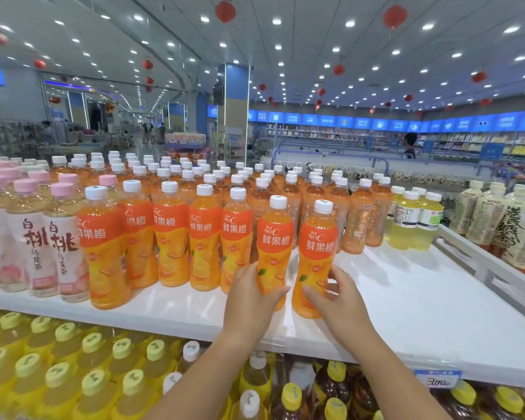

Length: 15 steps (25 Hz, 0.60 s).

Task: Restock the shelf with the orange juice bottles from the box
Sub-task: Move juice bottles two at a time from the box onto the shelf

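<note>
Pink-capped peach tea bottles [40, 237] stand at the left of the frame, pale yellow drink bottles [412, 221] and cream-labelled tea bottles [503, 228] at the right, yellow-capped bottles [58, 368] fill the lower left, a price tag [438, 378] sits at lower right, and red lanterns [394, 16] hang along the top.

I see white shelf [406, 301], right front bare | orange juice bottles [170, 234] upright in rows, left-centre to back | 2 front orange bottles [317, 237] standing on it near the edge | pink-capped peach tea bottles [32, 234] far left | pale yellow bottles [412, 222] right rear | lower shelf: yellow-capped bottles [58, 374].
</note>
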Motion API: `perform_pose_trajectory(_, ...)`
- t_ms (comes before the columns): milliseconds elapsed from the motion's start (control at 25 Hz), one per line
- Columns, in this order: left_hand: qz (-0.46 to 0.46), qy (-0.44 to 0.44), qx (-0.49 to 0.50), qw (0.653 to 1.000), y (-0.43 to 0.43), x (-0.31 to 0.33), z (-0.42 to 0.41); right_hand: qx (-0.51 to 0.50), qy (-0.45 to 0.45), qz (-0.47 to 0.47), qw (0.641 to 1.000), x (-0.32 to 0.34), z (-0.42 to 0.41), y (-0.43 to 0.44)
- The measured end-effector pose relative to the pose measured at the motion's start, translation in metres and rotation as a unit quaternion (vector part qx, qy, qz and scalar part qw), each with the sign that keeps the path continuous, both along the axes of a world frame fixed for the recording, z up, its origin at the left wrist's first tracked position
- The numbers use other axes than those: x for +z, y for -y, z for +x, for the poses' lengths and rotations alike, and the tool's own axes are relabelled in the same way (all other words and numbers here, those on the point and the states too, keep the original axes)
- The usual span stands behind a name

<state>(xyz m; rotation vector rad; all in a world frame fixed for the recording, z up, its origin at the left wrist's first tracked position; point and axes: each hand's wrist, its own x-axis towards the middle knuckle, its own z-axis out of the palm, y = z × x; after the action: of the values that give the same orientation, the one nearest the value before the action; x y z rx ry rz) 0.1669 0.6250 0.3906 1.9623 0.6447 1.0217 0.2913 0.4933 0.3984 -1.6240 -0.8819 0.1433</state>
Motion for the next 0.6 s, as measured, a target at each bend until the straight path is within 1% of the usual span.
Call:
perform_pose_trajectory(120, -0.008, 0.007, 0.028, 1.0, 0.007, 0.003, -0.001, -0.01, -0.004, -0.002, 1.0, 0.0, -0.002, 0.002)
perform_pose_trajectory(240, -0.006, -0.006, 0.043, 0.999, 0.007, 0.009, 0.002, -0.011, 0.002, -0.009, 1.0, 0.003, -0.001, -0.003)
perform_pose_trajectory(360, -0.002, -0.012, 0.057, 0.998, 0.007, 0.009, 0.007, -0.012, -0.015, -0.005, 1.0, 0.004, 0.001, -0.012)
perform_pose_trajectory(600, 0.038, -0.005, 0.072, 0.997, 0.004, 0.006, 0.015, 0.004, -0.026, 0.005, 1.0, 0.004, 0.007, -0.025)
